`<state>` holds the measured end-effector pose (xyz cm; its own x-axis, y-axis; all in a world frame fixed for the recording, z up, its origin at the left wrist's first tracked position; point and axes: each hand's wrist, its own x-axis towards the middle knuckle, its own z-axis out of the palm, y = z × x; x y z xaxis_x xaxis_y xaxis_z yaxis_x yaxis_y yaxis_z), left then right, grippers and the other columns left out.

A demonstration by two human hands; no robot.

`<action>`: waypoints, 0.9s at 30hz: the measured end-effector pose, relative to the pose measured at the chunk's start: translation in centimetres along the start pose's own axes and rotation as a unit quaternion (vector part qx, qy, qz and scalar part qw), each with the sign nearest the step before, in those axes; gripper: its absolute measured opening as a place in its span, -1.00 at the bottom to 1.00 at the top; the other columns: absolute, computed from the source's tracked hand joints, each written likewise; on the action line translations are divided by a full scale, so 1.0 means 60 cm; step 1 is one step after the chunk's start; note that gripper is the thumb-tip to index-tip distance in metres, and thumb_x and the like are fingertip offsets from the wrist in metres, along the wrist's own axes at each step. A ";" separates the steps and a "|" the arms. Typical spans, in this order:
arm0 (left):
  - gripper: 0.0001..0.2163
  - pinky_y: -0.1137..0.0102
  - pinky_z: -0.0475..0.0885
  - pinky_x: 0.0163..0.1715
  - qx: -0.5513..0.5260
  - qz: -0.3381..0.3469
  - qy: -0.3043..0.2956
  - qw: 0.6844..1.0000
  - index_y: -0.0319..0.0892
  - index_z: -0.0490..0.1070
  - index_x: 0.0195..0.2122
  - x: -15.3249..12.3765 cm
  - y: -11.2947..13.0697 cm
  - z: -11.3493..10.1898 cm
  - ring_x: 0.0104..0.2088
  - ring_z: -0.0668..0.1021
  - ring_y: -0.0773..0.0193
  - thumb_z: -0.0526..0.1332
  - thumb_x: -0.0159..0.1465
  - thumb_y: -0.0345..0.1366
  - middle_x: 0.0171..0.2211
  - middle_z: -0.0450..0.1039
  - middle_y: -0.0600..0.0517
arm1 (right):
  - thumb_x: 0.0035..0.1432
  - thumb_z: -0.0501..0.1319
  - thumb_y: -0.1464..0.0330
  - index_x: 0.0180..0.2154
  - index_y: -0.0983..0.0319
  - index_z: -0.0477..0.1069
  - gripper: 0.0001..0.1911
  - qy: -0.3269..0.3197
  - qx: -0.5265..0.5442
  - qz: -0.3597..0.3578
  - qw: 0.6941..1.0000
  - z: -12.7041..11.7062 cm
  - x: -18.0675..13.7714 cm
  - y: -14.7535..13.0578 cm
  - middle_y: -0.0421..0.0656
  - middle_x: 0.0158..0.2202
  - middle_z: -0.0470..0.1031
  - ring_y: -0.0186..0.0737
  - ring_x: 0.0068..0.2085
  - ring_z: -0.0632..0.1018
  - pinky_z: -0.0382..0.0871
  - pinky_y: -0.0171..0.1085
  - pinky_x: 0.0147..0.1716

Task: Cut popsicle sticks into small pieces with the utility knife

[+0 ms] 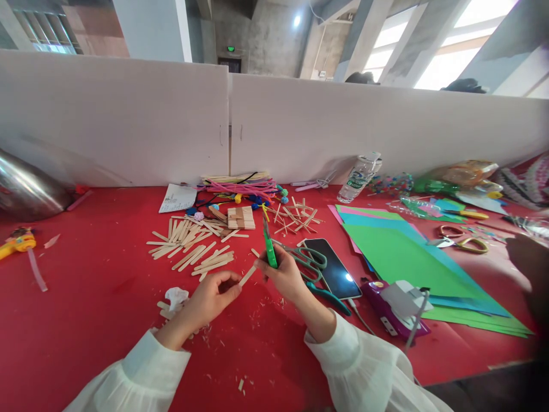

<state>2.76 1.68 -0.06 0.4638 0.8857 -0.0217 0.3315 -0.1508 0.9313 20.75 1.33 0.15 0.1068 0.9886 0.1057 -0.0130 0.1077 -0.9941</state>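
Between thumb and fingers, my left hand (217,294) pinches a short popsicle stick (247,276) that slants up to the right. My right hand (285,276) is closed around a green utility knife (270,252), its blade pointing up and away from me. The fingers of that hand reach the stick's far end; whether they grip it too is hard to see. Just beyond my hands lies a loose heap of popsicle sticks (189,240), with a small joined block of sticks (241,218) behind it. Wood shavings (210,343) are scattered on the red table (107,343).
Right of my hands lie grey-green scissors (315,260), a phone (332,269), a purple box with a charger (394,309) and coloured paper (412,252). A water bottle (359,178) leans by the white partition (300,126). A yellow glue gun (17,243) lies far left.
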 end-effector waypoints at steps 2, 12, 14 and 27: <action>-0.86 0.46 0.31 -0.45 -0.011 -0.010 -0.037 0.999 -0.19 0.40 -0.39 -0.001 0.000 0.001 -0.46 0.41 0.33 0.15 0.14 -0.23 -0.50 0.39 0.10 | -0.14 0.29 0.25 -0.48 0.20 0.23 -0.74 -0.006 -0.015 -0.004 1.000 0.004 -0.004 0.002 -0.37 -0.61 0.25 -0.43 -0.65 0.30 0.21 -0.38 -0.67; -0.89 0.51 0.24 -0.55 -0.096 -0.007 0.124 0.988 -0.15 0.25 -0.41 0.022 -0.012 -0.009 -0.57 0.33 0.39 0.16 0.08 -0.28 -0.56 0.27 0.18 | 0.04 0.18 0.12 -0.24 0.21 0.33 -0.67 -0.013 -0.298 -0.048 0.953 -0.005 -0.022 -0.007 -0.18 -0.39 0.46 -0.22 -0.38 0.46 0.27 -0.31 -0.42; -0.87 0.51 0.25 -0.55 -0.097 -0.003 0.161 0.982 -0.15 0.25 -0.38 0.025 -0.013 -0.015 -0.56 0.35 0.39 0.16 0.09 -0.25 -0.53 0.32 0.16 | 0.09 0.13 0.16 -0.25 0.21 0.36 -0.72 -0.016 -0.340 -0.053 0.939 -0.006 -0.025 -0.014 -0.16 -0.40 0.49 -0.21 -0.41 0.48 0.27 -0.32 -0.46; -0.84 0.48 0.30 -0.46 -0.045 0.020 0.183 0.982 -0.16 0.25 -0.29 0.018 -0.007 -0.019 -0.45 0.45 0.33 0.12 0.17 -0.21 -0.46 0.40 0.09 | 0.06 0.18 0.26 -0.28 0.18 0.45 -0.81 0.045 -0.431 -0.159 0.887 -0.007 -0.040 -0.026 -0.16 -0.41 0.53 -0.29 -0.53 0.48 0.28 -0.38 -0.57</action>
<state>2.19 3.20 -0.08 0.1422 0.9810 0.1322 0.2376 -0.1635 0.9575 20.96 -1.25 1.44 0.0474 0.9061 0.4204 0.7934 0.2215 -0.5670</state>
